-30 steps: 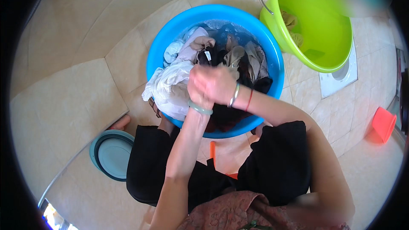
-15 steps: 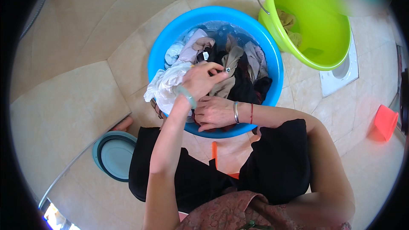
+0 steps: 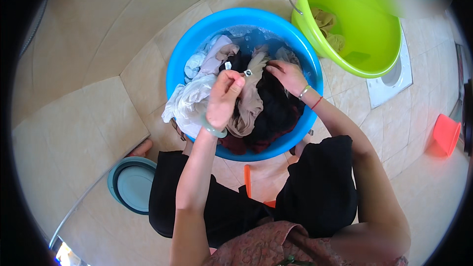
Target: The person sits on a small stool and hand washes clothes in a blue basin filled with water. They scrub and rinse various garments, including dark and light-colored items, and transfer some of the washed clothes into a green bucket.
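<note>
A blue basin (image 3: 183, 57) on the tiled floor holds wet clothes in soapy water. My left hand (image 3: 224, 99), with a pale green bangle at the wrist, is lifted over the basin and pinches a beige garment (image 3: 249, 106) by a small clasp. The beige garment hangs down over a black garment (image 3: 278, 113). My right hand (image 3: 287, 75), with bracelets on the wrist, presses on the dark clothes at the basin's right side. A white cloth (image 3: 189, 103) drapes over the basin's left rim.
A lime green bucket (image 3: 367, 49) with a beige cloth inside stands at the upper right, beside a floor drain. A teal round basin (image 3: 130, 184) lies lower left. An orange cup (image 3: 447, 133) sits at the far right. An orange stool edge (image 3: 248, 182) shows between my knees.
My two hands were clasped together over the basin; they have come apart. The left hand now lifts the beige garment, and the right hand has gone down onto the dark clothes.
</note>
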Demonstrator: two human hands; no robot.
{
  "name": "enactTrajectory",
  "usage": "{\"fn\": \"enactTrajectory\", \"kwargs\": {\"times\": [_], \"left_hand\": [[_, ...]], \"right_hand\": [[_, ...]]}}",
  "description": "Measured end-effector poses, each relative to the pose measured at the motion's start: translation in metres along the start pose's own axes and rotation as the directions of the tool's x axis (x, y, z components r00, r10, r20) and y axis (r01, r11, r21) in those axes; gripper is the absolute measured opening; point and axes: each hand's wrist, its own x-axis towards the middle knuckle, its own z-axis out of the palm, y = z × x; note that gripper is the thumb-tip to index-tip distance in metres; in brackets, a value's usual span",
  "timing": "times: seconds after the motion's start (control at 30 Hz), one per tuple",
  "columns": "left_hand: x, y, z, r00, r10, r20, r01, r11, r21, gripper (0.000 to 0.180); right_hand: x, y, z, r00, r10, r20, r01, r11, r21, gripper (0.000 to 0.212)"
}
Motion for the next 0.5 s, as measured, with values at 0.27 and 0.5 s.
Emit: {"fn": "enactTrajectory", "kwargs": {"times": [0.27,0.5], "left_hand": [[-0.009,0.022,-0.025,0.972,-0.223,-0.069,0.196,0.94,-0.281,0.013],[0.006,-0.001,-0.042,0.993,-0.028,-0.112,0.062,0.948,0.313,0.042]], "right_hand": [[0.017,-0.048,0.026,0.937,-0.348,-0.02,0.348,0.932,0.102,0.029],[0.019,-0.108,-0.01,0.992,-0.109,0.062,0.057,0.834,0.549,0.01]]}}
